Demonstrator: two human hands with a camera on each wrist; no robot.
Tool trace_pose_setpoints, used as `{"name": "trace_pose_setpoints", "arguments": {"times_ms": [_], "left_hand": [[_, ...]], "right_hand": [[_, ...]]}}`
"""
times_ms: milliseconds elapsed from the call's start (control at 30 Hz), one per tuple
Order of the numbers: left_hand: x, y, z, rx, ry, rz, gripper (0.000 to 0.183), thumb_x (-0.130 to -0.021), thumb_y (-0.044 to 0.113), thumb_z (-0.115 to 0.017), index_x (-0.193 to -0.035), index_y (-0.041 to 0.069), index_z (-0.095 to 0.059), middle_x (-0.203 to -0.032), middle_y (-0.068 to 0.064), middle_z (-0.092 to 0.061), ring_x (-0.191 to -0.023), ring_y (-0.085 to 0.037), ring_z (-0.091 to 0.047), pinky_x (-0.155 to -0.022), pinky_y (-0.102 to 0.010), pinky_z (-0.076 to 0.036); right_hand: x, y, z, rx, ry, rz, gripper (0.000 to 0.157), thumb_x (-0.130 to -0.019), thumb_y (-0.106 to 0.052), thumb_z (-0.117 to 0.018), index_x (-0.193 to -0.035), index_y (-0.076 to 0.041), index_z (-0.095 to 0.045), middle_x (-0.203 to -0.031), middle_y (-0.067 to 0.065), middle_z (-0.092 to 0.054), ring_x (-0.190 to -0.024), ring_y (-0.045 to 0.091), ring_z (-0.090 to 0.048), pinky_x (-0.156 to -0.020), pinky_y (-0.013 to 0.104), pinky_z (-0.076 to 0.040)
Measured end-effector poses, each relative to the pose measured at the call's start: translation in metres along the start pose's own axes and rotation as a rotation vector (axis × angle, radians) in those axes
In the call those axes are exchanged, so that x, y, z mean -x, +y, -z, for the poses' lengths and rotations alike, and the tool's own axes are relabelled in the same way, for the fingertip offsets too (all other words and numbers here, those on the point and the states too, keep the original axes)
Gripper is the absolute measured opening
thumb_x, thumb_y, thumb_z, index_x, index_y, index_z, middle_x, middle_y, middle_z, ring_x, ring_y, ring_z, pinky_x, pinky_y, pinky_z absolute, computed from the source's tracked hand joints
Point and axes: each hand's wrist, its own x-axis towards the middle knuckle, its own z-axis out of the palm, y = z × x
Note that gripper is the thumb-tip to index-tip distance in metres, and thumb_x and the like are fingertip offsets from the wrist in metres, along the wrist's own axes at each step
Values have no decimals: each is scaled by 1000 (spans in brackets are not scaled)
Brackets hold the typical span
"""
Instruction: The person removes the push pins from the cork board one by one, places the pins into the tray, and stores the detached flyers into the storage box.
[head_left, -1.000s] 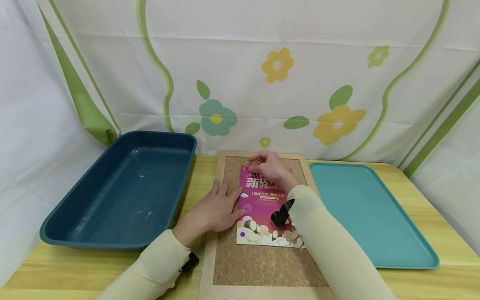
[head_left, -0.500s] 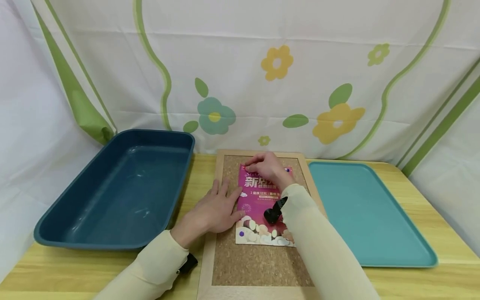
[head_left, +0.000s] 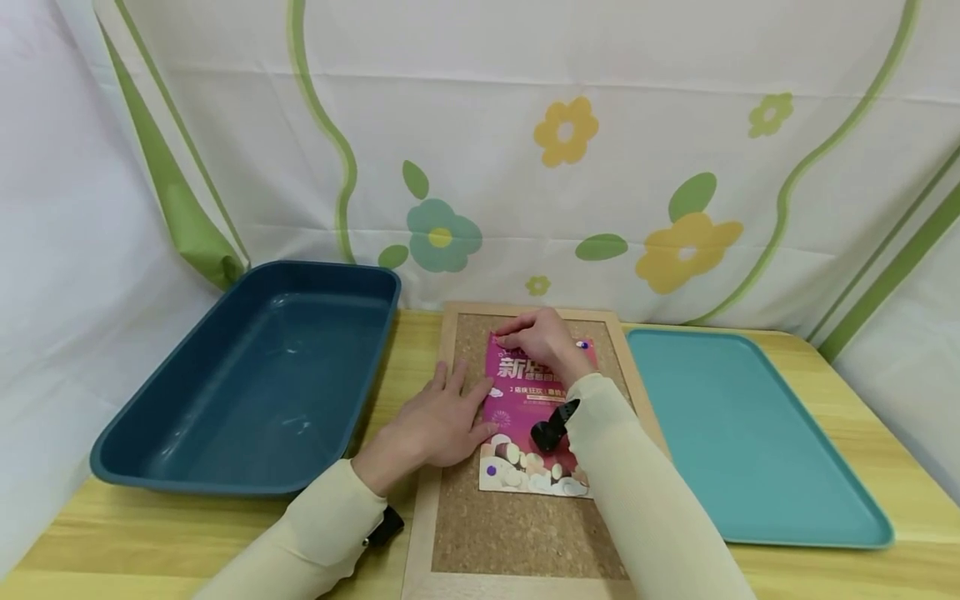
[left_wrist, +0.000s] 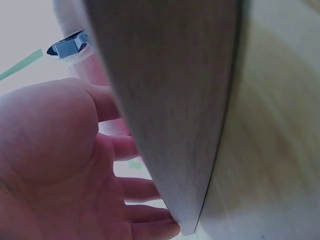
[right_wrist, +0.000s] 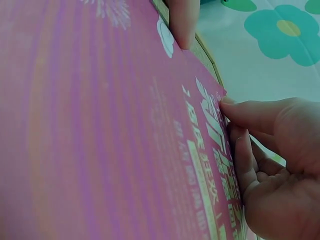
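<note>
A pink poster with white print lies on a framed corkboard. Purple pin heads show at its upper right and lower left corners. My left hand rests on the board's left side, fingers spread, thumb and fingertips touching the poster's left edge. In the left wrist view its palm shows beside the wooden frame. At the poster's upper left corner is my right hand, thumb and forefinger close together, other fingers curled. Anything between them is hidden, also in the right wrist view, where the thumb touches the corner.
A deep dark blue tub stands left of the board on the wooden table. To the right lies a flat teal tray, partly behind the right sleeve. A white flowered cloth hangs behind.
My right hand has shifted slightly left and down onto the poster's upper left corner, uncovering the upper right pin. The left hand stays in place. The head view has moved slightly.
</note>
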Motion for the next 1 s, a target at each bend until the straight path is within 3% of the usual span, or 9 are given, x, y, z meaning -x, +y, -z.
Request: {"name": "trace_pose_setpoints", "arguments": {"times_ms": [200, 467, 1000], "left_hand": [[0, -1, -1, -19, -3, -3, 72, -107, 49, -57, -168, 18, -34, -177, -22, -20, -164, -49, -16, -131, -54, -31], [-2, -1, -1, -21, -14, 2, 70, -108, 47, -55, -168, 19, -33, -177, -23, -17, -164, -49, -14, -131, -54, -31], [-2, 1, -2, -40, -12, 3, 70, -108, 46, -55, -168, 18, -32, -177, -24, -18, -164, -49, -14, -132, -52, -30]], "right_hand": [[-1, -2, -2, 13, 14, -3, 18, -97, -26, -79, -114, -21, -85, -127, 7, -76, -109, 22, -65, -82, 31, -51], [0, -3, -5, 22, 56, -12, 17, -97, -26, -79, -112, -21, -85, -129, 7, -75, -116, 25, -64, -91, 36, -51], [0, -2, -5, 16, 51, -19, 18, -97, -24, -79, -113, -21, -85, -129, 8, -75, -115, 24, -64, -90, 35, -50]]}}
